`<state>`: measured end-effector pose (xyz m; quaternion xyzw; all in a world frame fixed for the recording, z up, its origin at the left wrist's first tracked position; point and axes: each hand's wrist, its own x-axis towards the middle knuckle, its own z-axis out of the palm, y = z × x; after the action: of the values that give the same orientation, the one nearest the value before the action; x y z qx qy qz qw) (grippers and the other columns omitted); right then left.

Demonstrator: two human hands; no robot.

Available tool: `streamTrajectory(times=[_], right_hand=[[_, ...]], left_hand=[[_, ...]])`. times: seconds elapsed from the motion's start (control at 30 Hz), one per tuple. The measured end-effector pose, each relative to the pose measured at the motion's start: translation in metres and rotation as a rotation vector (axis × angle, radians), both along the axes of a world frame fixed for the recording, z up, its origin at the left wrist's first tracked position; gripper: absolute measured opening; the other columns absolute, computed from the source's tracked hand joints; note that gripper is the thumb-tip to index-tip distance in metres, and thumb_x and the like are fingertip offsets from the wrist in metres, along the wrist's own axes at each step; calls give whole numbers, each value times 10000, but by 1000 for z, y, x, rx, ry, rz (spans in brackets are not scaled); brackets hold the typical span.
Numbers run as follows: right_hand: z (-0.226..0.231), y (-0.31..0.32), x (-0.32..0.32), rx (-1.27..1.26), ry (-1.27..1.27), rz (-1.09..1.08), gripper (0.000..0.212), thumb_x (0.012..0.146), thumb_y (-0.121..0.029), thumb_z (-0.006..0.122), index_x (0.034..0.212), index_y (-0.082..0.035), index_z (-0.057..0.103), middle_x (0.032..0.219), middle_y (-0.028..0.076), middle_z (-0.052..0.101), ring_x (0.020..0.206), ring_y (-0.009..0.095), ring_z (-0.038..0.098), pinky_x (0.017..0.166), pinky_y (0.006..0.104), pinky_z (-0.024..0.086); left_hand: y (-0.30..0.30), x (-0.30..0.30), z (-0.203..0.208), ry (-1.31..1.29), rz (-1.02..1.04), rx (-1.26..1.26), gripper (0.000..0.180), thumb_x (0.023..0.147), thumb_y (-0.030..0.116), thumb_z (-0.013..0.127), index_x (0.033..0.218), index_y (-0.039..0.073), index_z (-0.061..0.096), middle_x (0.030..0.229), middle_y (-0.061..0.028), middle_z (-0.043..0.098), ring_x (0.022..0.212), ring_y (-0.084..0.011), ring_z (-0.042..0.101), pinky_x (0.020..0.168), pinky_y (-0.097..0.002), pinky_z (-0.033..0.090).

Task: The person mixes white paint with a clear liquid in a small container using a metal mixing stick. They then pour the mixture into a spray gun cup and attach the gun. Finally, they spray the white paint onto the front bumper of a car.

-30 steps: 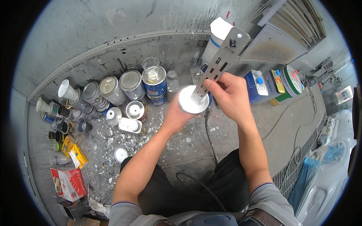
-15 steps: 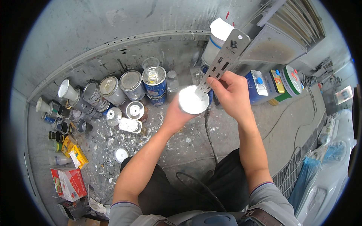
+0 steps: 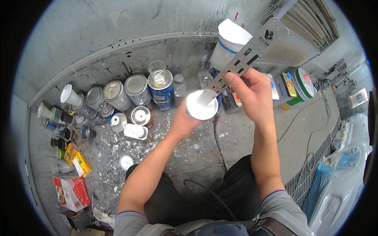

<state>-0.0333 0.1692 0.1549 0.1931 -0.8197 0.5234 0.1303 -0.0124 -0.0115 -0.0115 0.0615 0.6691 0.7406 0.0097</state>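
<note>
My left hand (image 3: 184, 121) is wrapped round a cup (image 3: 202, 115) with white liquid inside, held up above the floor between my knees. Between the thumb and fingers of my right hand (image 3: 249, 89) is a flat metal mixing ruler (image 3: 240, 59) with slots and printed marks. It slants from upper right down to lower left, and its lower end dips into the white liquid. The cup's wall is mostly hidden by my left hand.
Along the wall at left stand several paint cans (image 3: 138, 89), with a clear cup (image 3: 158, 70) on a blue can. A white bucket (image 3: 223, 53) and jugs (image 3: 286, 86) stand at right. Tissue packs (image 3: 78, 159) and a red-white box (image 3: 73, 192) lie left. A black hose (image 3: 217, 137) crosses the floor.
My right hand has shifted slightly to the right, and the mixing ruler leans further over that way. The left hand and the cup have stayed in place.
</note>
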Motion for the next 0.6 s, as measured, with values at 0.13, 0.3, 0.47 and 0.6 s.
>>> streamTrajectory(times=[0.13,0.3,0.47,0.6], right_hand=[[-15,1,-8,28,-27,-52,171,969,-118,743,992,51,752,753,0,678,683,48,560,599,239,438],[-31,-2,-6,122,-2,-99,195,960,-127,752,957,67,742,687,-19,628,650,34,498,551,249,391],[-26,-12,3,45,-16,-47,187,904,-101,758,893,81,719,661,117,676,605,78,563,550,293,457],[-11,-9,6,-4,-5,-15,171,952,-109,750,980,60,743,747,38,690,674,68,581,600,260,461]], left_hand=[[0,0,0,6,-3,-24,851,709,22,914,1455,41,504,1377,-70,639,1270,-194,615,1096,-361,484],[1,-1,1,-16,-4,37,844,714,19,912,1452,44,503,1374,-65,639,1270,-191,614,1098,-365,485],[1,-1,3,-30,-6,56,850,712,28,917,1454,46,505,1371,-62,639,1269,-189,614,1101,-364,482],[1,-2,-3,-15,-7,61,853,708,35,921,1455,47,509,1375,-59,639,1274,-188,611,1104,-363,478]])
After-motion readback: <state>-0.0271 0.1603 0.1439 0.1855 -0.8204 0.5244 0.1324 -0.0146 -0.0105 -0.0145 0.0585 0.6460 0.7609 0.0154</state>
